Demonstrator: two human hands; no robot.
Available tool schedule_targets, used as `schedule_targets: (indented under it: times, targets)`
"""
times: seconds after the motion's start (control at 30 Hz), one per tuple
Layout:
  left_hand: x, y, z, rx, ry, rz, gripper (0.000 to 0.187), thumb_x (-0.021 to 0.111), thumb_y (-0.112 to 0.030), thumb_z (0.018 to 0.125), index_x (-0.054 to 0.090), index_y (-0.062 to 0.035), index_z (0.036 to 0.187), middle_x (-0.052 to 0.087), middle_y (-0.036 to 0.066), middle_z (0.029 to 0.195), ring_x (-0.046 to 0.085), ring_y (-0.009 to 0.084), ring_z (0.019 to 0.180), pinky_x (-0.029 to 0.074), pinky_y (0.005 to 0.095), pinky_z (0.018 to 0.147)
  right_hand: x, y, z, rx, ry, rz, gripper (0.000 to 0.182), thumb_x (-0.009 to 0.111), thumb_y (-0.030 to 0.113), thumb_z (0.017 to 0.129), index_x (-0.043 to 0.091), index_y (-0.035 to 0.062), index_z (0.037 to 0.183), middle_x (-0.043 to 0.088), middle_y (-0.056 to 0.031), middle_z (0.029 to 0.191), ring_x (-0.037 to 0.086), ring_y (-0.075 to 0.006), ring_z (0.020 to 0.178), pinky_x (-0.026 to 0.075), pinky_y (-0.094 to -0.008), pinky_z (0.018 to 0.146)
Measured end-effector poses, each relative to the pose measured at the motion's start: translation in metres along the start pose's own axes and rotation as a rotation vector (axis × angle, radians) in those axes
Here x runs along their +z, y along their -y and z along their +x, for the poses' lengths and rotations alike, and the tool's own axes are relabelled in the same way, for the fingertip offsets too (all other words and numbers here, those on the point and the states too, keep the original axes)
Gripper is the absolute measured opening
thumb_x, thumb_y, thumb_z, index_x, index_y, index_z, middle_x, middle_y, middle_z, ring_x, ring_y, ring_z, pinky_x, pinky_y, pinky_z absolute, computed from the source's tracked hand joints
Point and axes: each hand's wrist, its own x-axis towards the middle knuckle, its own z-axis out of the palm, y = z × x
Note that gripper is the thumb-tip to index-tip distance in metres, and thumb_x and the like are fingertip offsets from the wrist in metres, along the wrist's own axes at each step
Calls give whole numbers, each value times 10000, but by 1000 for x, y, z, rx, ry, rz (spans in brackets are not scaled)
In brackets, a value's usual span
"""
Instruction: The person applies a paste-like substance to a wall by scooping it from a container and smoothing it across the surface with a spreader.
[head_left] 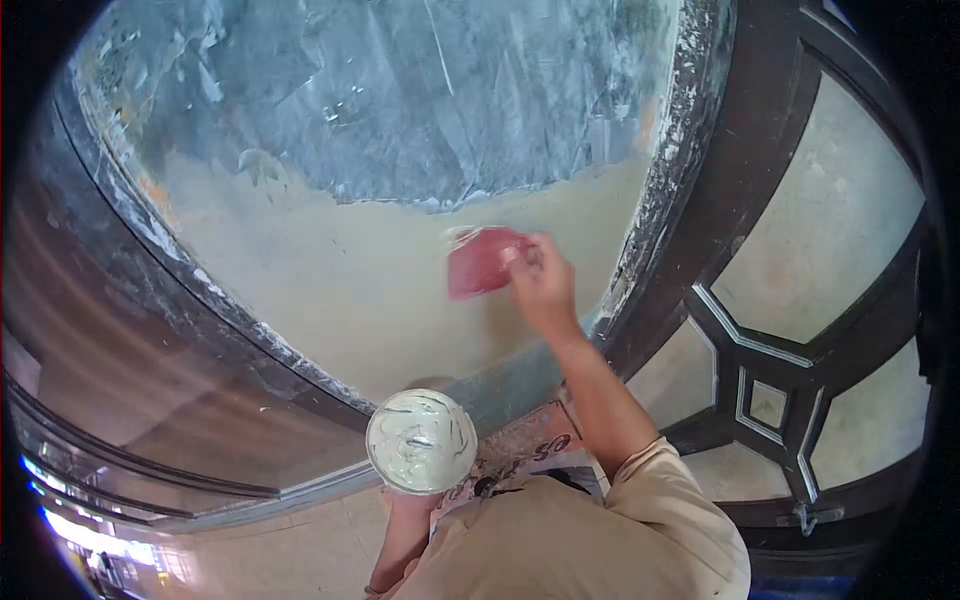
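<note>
My right hand [543,285] is raised against a wall panel [380,130] and grips a red flat scraper [480,262], its blade pressed on the pale cream filler [370,290] that covers the panel's lower half. The upper half is bare grey-blue with scrape marks. My left hand [412,503] is low and mostly hidden under a round white tub [421,441] that it holds up from beneath; the tub holds smeared white putty.
A dark, paint-flecked frame [660,200] borders the panel. To the right stands a dark metal grille [745,350] with geometric openings. A brown glossy surface [130,340] lies at left. Printed paper [530,450] lies below my right forearm.
</note>
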Motion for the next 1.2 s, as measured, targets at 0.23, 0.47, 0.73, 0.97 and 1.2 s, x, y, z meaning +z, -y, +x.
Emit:
schedule_targets:
  times: [0.23,0.47,0.73,0.97,1.2]
  targets:
    - [-2,14,8,-56,-13,-425,561,327,-467,964,345,-117,1402,410,96,1418,428,288,1272,319,483,1085,-97,-93,-8,251,-341,126,201,557,227,944,527,65,1059,552,12,753,480,-42,607,354,-193,498]
    - [16,23,18,-26,38,-286,562,337,-471,960,369,-112,1391,425,101,1409,430,296,1271,321,483,1085,-48,-1,0,-54,8,-300,348,655,315,869,564,15,1022,645,-134,798,633,-209,716,493,-330,643]
    - [47,14,21,-227,17,-756,572,379,-486,945,418,-107,1371,429,122,1411,424,335,1278,327,510,1077,-118,-109,27,193,-328,209,248,579,297,933,530,61,987,564,-23,734,512,-105,555,385,-248,445]
    - [53,25,24,-273,-104,-725,583,369,-498,940,419,-102,1364,433,129,1403,442,324,1261,349,510,1064,-131,-159,-79,760,-238,536,280,531,342,953,451,155,1145,523,-20,783,476,-119,461,360,-247,378]
    - [65,31,28,-314,-98,-867,654,378,-557,915,370,-121,1403,403,128,1425,403,355,1291,322,553,1068,-140,-68,25,415,-66,457,280,535,296,951,492,70,1110,530,-30,774,508,-120,472,415,-247,436]
